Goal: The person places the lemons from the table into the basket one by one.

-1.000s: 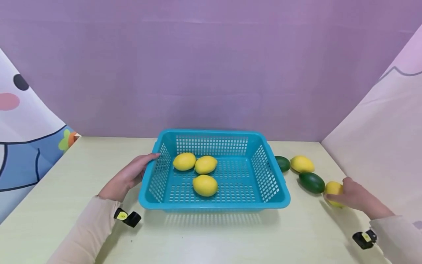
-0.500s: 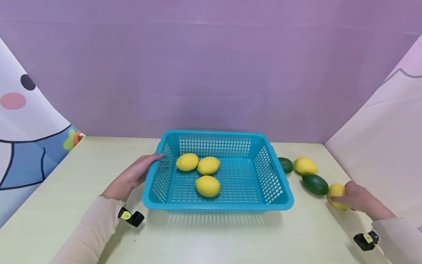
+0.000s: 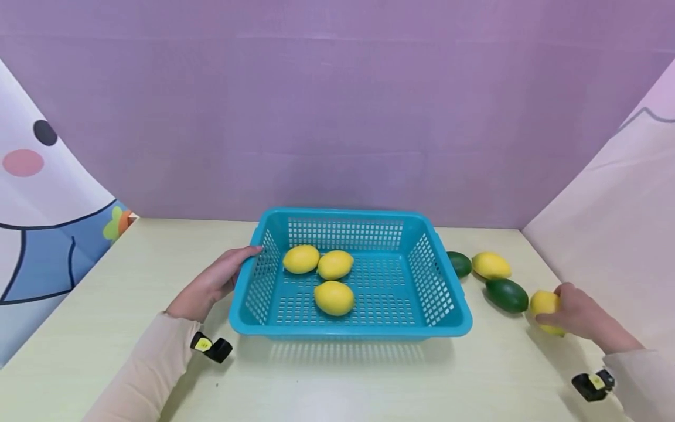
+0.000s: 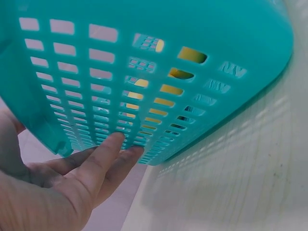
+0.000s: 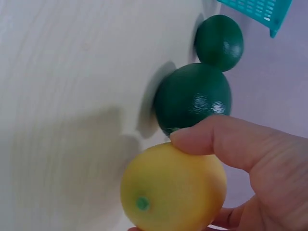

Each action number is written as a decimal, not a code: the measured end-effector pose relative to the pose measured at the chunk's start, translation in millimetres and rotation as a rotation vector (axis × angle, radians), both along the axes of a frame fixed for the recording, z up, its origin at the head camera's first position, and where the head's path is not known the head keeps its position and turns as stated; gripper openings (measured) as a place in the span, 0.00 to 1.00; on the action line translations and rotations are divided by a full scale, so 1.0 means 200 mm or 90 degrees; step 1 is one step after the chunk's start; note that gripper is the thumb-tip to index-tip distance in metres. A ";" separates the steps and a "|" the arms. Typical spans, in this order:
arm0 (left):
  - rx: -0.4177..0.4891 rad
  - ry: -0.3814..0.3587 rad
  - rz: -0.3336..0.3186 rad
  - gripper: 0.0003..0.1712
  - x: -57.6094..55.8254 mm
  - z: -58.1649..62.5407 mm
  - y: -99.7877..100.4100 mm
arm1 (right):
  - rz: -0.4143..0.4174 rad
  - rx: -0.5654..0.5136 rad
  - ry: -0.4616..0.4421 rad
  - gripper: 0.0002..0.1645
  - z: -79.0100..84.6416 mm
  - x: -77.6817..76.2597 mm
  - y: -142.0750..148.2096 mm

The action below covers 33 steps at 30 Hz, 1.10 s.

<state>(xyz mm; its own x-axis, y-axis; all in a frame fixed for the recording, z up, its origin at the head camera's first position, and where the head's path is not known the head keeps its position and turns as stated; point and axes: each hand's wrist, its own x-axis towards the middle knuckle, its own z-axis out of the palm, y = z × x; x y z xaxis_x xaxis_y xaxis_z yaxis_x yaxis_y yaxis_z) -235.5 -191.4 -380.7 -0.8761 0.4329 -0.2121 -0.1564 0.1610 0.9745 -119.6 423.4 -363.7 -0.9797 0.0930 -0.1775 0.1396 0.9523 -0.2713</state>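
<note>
A turquoise perforated plastic basket (image 3: 348,330) stands on the table with three lemons in it, among them a front lemon (image 3: 334,298). My left hand (image 3: 213,280) grips its left side, thumb over the rim; in the left wrist view the fingers (image 4: 98,163) lie against the outer wall. At the right, my right hand (image 3: 582,313) pinches a yellow lemon (image 5: 171,187) between thumb and fingers. Beside that lemon lies a dark green oval fruit (image 3: 506,295), apart from it by a small gap. Part of the lemon is hidden behind the hand.
Another lemon (image 3: 491,265) lies right of the basket, next to a second dark green fruit (image 3: 460,264) partly hidden by the basket's side. A purple cloth (image 3: 337,117) hangs behind the table, and a white cloth (image 3: 617,223) rises along its right edge.
My right hand and its lemon have shifted slightly right, opening a small gap from the green fruit. The left hand keeps its hold on the basket. The head view has shifted a little.
</note>
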 end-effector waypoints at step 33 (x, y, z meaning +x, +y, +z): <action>0.001 -0.003 -0.005 0.38 -0.01 0.00 0.00 | 0.060 -0.129 0.395 0.46 0.21 0.02 -0.32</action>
<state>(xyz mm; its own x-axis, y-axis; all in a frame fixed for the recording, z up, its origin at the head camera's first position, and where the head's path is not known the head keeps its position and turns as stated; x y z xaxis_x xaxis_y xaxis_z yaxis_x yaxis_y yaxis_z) -237.1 -192.3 -380.7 -0.8716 0.4405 -0.2153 -0.1593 0.1609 0.9740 -115.6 359.3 -321.1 -0.9080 0.0253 0.4182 -0.1826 0.8745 -0.4494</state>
